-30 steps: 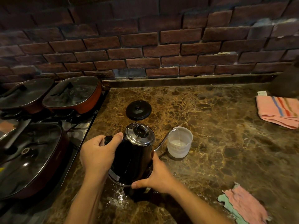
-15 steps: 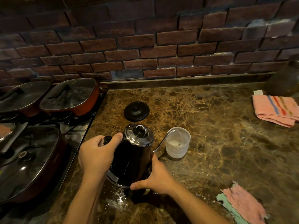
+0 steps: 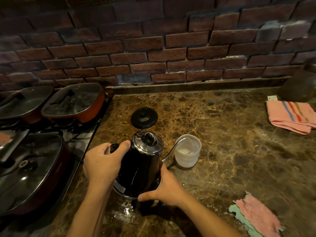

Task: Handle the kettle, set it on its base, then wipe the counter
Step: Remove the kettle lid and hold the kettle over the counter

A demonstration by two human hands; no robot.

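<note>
A black gooseneck kettle [image 3: 142,170] with a chrome lid is tilted to the right above the brown marble counter [image 3: 222,151]. My left hand [image 3: 102,161] grips its handle, and my right hand [image 3: 164,185] cups its lower side. The thin spout reaches over the rim of a clear plastic cup [image 3: 188,152] with a little water in it. The round black base [image 3: 144,117] lies on the counter just behind the kettle. A pink and green rag [image 3: 256,218] lies near the front right. Wet patches shine on the counter under the kettle.
Three lidded pans sit on the stove at left: a large one [image 3: 30,170] in front and two behind [image 3: 73,101]. A folded pink striped towel [image 3: 290,115] and a dark jar [image 3: 301,86] are at the far right. A brick wall backs the counter.
The kettle stays tilted over the cup with both hands in the same grips. Only the camera view has shifted slightly.
</note>
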